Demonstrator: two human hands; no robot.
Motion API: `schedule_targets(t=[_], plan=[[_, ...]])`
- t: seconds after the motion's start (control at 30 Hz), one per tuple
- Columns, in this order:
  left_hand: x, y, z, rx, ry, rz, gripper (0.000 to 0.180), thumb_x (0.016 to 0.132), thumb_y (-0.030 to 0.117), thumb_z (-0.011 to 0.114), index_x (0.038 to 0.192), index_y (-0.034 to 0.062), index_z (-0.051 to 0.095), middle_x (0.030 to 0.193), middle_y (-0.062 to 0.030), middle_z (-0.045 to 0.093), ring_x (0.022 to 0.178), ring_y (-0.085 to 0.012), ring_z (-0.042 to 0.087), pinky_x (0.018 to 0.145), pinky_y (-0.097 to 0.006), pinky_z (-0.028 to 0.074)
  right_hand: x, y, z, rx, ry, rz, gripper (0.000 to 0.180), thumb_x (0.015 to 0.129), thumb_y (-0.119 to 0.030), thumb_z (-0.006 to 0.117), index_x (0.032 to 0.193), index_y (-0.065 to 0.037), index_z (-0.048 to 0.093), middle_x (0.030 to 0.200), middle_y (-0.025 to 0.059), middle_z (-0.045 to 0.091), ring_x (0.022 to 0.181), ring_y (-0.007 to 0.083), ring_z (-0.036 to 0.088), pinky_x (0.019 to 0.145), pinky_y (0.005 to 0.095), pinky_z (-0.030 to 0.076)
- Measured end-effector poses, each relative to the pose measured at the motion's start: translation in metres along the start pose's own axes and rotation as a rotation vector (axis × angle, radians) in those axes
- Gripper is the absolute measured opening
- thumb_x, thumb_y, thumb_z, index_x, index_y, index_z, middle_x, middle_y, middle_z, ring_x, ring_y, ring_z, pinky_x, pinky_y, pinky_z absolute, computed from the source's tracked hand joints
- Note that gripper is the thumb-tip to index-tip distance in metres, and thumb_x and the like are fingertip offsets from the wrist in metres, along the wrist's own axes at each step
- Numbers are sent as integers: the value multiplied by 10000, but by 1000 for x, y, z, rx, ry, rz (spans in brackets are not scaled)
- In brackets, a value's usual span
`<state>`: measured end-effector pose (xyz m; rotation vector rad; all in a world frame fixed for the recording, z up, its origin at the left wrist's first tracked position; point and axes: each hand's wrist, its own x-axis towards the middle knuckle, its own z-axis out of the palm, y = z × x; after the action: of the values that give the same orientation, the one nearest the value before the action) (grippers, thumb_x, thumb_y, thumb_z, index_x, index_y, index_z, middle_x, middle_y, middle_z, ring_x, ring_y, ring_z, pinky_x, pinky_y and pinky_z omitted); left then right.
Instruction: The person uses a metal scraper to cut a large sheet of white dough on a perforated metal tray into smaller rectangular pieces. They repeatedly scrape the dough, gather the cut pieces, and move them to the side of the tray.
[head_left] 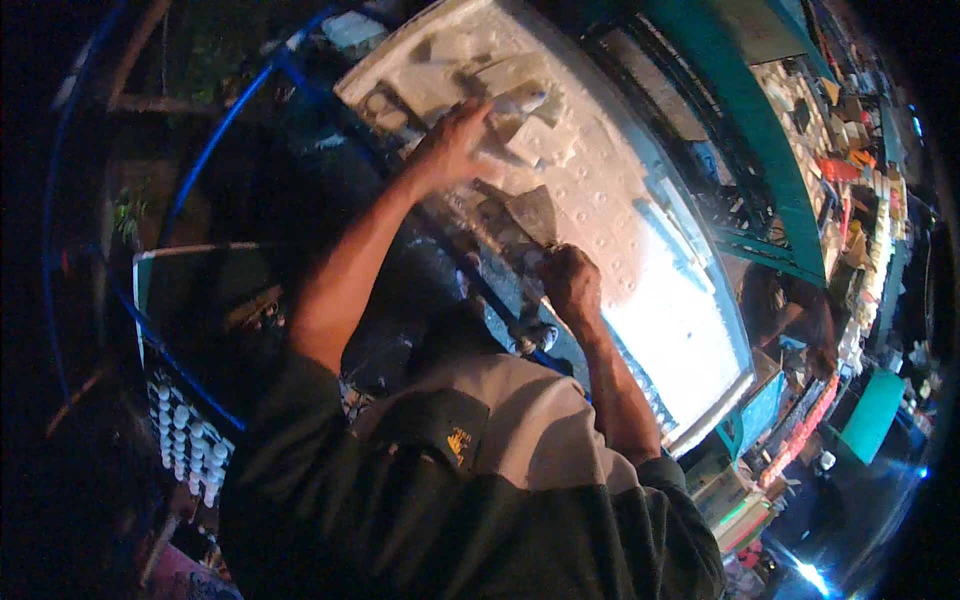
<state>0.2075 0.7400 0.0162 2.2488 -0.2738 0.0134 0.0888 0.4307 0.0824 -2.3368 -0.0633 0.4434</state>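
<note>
Hands work on a white, bumpy slab (pixel 640 260) rimmed in blue metal tubing (pixel 230 120). Nearer, the right hand (pixel 570 283) is fisted around the handle of a flat grey metal trowel (pixel 528 217), whose blade lies against the white surface and points up and left. Farther up, the left hand (pixel 450 150) curls about a pale tube-like object (pixel 520 100) with its long axis running toward the upper right. Beyond stands a green frame (pixel 760 130).
</note>
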Motion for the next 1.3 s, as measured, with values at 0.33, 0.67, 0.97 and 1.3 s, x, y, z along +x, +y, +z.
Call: schedule_targets(t=[0.33, 0.67, 0.97, 1.3], plan=[[4, 16, 1, 545, 127, 223, 788, 744, 411, 850, 1400, 69, 581, 1541, -243, 423, 1485, -480, 286, 1207, -672, 162, 7, -20, -5, -4, 37, -9, 232, 840, -217, 754, 872, -7, 660, 848, 230, 677, 817, 446, 672, 706, 489, 525], [105, -9, 31, 435, 223, 186, 791, 809, 418, 823, 1458, 72, 533, 1609, -247, 333, 1522, -470, 214, 1221, -600, 224, 113, -2, -14, -212, 131, 48, 244, 868, -242, 738, 938, -9, 709, 876, 225, 716, 827, 389, 717, 712, 458, 549], [55, -79, -59, 661, 295, -136, 1000, 870, 657, 670, 1528, -30, 364, 1563, -366, 321, 1486, -522, 247, 1220, -632, 147, -3, 22, -24, -185, 59, -123, 207, 873, -251, 713, 966, -66, 708, 878, 194, 678, 881, 417, 674, 756, 500, 544], [86, -22, -10, 174, 100, -288, 876, 927, 627, 630, 1565, 76, 390, 1541, -222, 476, 1423, -419, 443, 1206, -450, 327, 88, -31, 9, 1, 220, -96, 344, 860, -333, 767, 908, -7, 667, 816, 237, 677, 768, 388, 669, 694, 482, 508]])
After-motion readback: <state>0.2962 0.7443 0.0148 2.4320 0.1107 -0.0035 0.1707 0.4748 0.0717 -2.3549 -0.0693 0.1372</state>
